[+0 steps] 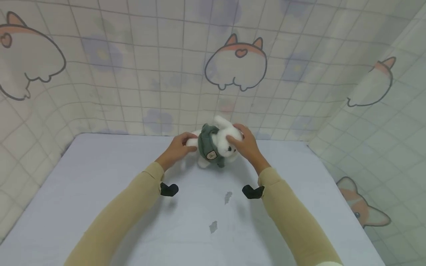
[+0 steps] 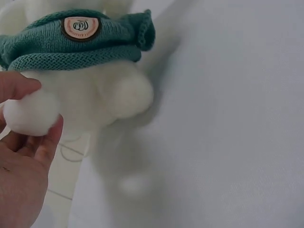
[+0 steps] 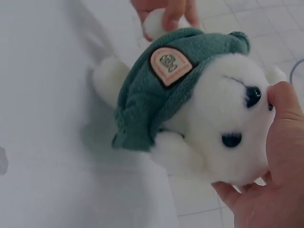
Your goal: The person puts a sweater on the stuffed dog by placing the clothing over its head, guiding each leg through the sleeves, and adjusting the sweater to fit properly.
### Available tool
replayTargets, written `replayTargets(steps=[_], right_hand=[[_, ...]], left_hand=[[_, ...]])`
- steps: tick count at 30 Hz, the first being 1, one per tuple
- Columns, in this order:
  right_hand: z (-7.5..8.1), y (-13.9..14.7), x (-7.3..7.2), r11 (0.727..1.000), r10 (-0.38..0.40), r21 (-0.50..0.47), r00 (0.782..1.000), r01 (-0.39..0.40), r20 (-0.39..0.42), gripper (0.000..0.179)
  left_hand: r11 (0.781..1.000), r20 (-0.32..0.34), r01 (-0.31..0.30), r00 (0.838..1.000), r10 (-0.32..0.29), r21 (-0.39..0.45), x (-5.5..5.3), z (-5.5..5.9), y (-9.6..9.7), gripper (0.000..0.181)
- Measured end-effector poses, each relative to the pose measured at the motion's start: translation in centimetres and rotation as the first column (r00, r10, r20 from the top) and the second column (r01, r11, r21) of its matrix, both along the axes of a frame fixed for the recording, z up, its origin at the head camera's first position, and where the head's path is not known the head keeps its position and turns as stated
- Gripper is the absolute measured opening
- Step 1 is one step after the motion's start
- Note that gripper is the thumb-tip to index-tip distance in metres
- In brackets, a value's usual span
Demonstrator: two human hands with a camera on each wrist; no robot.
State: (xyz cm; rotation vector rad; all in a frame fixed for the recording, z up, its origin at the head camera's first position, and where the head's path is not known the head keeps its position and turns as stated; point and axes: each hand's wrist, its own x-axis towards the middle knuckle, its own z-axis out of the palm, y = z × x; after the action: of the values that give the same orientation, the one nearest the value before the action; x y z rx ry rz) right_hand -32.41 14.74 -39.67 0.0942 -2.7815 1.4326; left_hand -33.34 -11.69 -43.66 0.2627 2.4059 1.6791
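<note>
A white plush toy animal [image 1: 229,138] in a green knitted sweater [image 1: 207,142] is held sideways at the far edge of the white table. My left hand [image 1: 176,148] pinches one of its round white feet [image 2: 33,114] between thumb and fingers. Around the toy's head [image 3: 223,114], my right hand [image 1: 247,146] curls from the right, with the thumb across the face near the dark nose. A pinkish badge [image 3: 171,65] on the sweater faces toward me. The other foot [image 2: 127,92] hangs free near the tabletop. Part of the head is hidden behind my right hand.
The white table [image 1: 186,229] has two small grey marks [image 1: 213,227] in front of the toy. A gridded curtain [image 1: 159,74] with cartoon corgis hangs behind and along both sides. Black pieces [image 1: 253,192] stick out from both sleeve cuffs.
</note>
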Motion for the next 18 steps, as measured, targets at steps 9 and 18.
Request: replayTargets(steps=[9,18], right_hand=[[-3.2,1.4,0.4,0.999,0.027,-0.041,0.996,-0.023,0.084,0.056],[-4.4,1.9,1.2,0.986,0.164,-0.039,0.971,-0.16,0.172,0.049]], left_hand=[[0.999,-0.021,-0.009,1.0,0.01,0.034,-0.1,0.5,-0.1,0.036],[1.0,0.005,0.006,1.0,-0.006,0.019,-0.3,-0.1,0.1,0.037]])
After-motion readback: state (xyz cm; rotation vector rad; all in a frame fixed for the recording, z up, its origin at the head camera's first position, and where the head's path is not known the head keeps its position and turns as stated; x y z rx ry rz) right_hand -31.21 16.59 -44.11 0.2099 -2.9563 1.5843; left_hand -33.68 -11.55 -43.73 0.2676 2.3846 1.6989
